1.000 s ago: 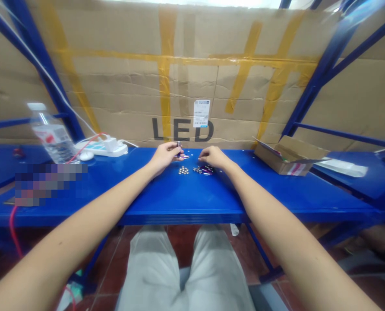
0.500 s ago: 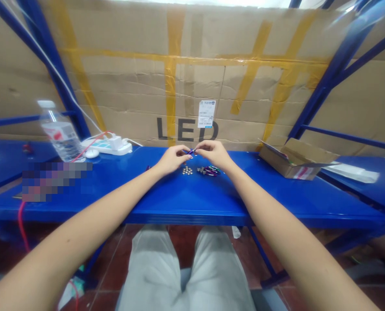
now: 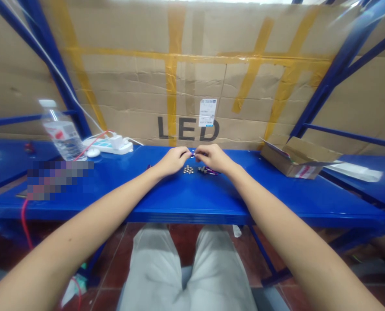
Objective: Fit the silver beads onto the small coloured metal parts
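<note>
Over the back half of the blue table [image 3: 186,196], my left hand [image 3: 174,160] and my right hand [image 3: 213,157] meet, fingertips pinched together. Between them is a small, slim, shiny purple piece [image 3: 191,155]; its exact kind is too small to make out. Both hands are closed on it, one at each end. Just below the fingers lies a cluster of small round metal pieces [image 3: 188,169]. To its right, partly covered by my right hand, sits a pile of slim purple pieces [image 3: 211,171] with metal ends. Another dark purple piece [image 3: 149,166] lies beside my left wrist.
An open cardboard box [image 3: 301,162] stands at the right, near a white packet [image 3: 357,172]. On the left are a water bottle [image 3: 61,134], a white power strip [image 3: 115,146] and a red cable [image 3: 24,220]. Taped cardboard [image 3: 140,95] closes off the back.
My fingers have drawn closer around the purple piece, which shows less and lies more level. My right hand has dropped slightly and covers more of the pile.
</note>
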Demonstrator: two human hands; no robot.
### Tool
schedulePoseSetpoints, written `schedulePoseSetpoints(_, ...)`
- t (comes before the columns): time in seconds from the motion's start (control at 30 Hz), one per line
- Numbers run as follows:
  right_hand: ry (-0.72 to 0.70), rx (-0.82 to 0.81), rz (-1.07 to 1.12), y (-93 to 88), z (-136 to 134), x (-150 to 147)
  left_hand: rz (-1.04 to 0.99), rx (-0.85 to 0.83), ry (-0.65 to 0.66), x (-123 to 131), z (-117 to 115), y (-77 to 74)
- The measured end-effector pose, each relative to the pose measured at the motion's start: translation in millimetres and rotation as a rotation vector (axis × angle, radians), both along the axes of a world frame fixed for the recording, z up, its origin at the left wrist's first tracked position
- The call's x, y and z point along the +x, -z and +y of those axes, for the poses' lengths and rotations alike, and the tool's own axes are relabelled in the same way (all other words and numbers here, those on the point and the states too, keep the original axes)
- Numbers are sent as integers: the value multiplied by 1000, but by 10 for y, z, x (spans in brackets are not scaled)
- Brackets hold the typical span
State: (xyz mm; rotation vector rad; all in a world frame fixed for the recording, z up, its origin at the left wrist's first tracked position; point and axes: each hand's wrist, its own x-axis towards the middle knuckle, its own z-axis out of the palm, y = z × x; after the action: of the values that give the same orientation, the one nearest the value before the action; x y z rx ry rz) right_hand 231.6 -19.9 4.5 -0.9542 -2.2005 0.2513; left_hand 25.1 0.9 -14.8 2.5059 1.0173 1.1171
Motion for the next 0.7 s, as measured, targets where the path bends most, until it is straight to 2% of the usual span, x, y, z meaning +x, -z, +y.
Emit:
schedulePoseSetpoints(0.13,-23,-117,83,36,9,-33,-7,52,22,2,-25,-16)
schedulePoseSetpoints(0.33,-104,-540,368,5,-13,-28,-25,122,58,21,-128,-65)
schedulePoseSetpoints(0.47,-146,-802,484,-36,-20,28,25,184,90,34,-187,-89)
schedulePoseSetpoints(0.7,-291,-948,596,-35,22,63,5,267,111,55,-199,-68)
